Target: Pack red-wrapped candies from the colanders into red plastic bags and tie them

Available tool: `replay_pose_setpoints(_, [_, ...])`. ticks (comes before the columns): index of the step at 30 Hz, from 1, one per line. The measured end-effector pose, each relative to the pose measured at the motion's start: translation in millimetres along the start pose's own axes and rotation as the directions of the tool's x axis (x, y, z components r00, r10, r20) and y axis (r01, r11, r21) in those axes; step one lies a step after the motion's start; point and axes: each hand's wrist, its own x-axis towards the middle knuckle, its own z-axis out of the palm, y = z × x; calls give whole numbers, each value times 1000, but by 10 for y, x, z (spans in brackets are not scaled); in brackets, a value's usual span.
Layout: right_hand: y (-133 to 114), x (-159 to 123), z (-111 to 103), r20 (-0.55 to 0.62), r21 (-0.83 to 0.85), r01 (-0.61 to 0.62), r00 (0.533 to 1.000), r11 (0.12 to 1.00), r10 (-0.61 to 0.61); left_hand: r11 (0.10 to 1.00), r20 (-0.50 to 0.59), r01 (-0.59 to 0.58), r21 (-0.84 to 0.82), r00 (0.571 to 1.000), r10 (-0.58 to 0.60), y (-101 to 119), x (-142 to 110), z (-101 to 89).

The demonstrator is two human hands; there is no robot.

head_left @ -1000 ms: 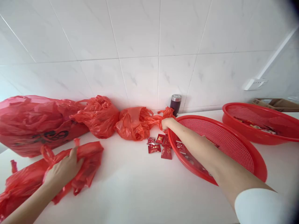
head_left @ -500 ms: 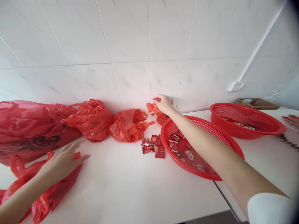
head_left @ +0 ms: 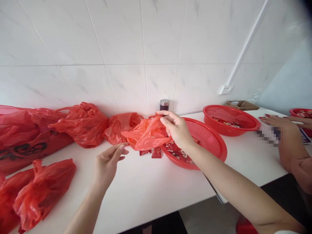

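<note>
Your right hand [head_left: 176, 130] was pinched shut on the top edge of a crumpled, thin red plastic bag [head_left: 146, 135], holding it up just above the white countertop [head_left: 151, 191], at the near-left rim of the round red perforated plastic basket [head_left: 214, 146]. The bag hung to the left of that hand, its long axis running left and slightly down toward your left hand [head_left: 107, 164]. Your left hand was open, fingers loosely spread and holding nothing, its fingertips just short of the bag's lower left end, so it was the nearer hand to that free end. Small red wrapped sweets [head_left: 156, 152] lay on the counter under the bag
</note>
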Motion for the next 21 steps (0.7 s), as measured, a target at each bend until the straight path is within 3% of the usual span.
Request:
replay_pose_setpoints(3, [28, -17, -126, -87, 51, -81, 993, 995, 86, 996, -190, 79, -30, 978, -83, -50, -337, -96])
replay_pose_setpoints(5, [-27, -133, -37, -38, 40, -80, 996, 996, 82, 1000, -274, -3, -12, 962, -1, 42, -568, -18])
replay_pose_setpoints(7, [-129, -325, 165, 123, 40, -88, 989, 995, 83, 985, -187, -165, 58, 967, 173, 168, -735, 153])
replay_pose_setpoints(9, [-229, -530, 390, 331, 85, -147, 937, 986, 111, 958, 1, -262, 120, 965, 264, 244, -807, 330])
replay_pose_setpoints(11, [-270, -680, 533, 463, 98, -204, 876, 974, 137, 974, 93, -196, 117, 978, 186, 231, -796, 408])
replay_pose_setpoints(14, [-170, -739, 465, 451, 28, -203, 876, 979, 169, 986, 63, 78, -149, 996, -69, 94, -721, 239])
replay_pose_setpoints(15, [-106, -722, 368, 429, -1, -196, 886, 981, 177, 935, 80, 187, -303, 982, -171, 42, -700, 117])
replay_pose_setpoints(17, [27, -664, 107, 393, -55, -189, 898, 980, 196, 741, 116, 334, -582, 937, -331, -41, -685, -165])
replay_pose_setpoints(19, [115, -598, -164, 342, -155, -168, 915, 973, 212, 595, 95, 353, -722, 902, -420, -86, -709, -410])
replay_pose_setpoints(21, [114, -555, -342, 277, -316, -103, 941, 943, 196, 614, 60, 357, -704, 891, -449, -92, -766, -526])
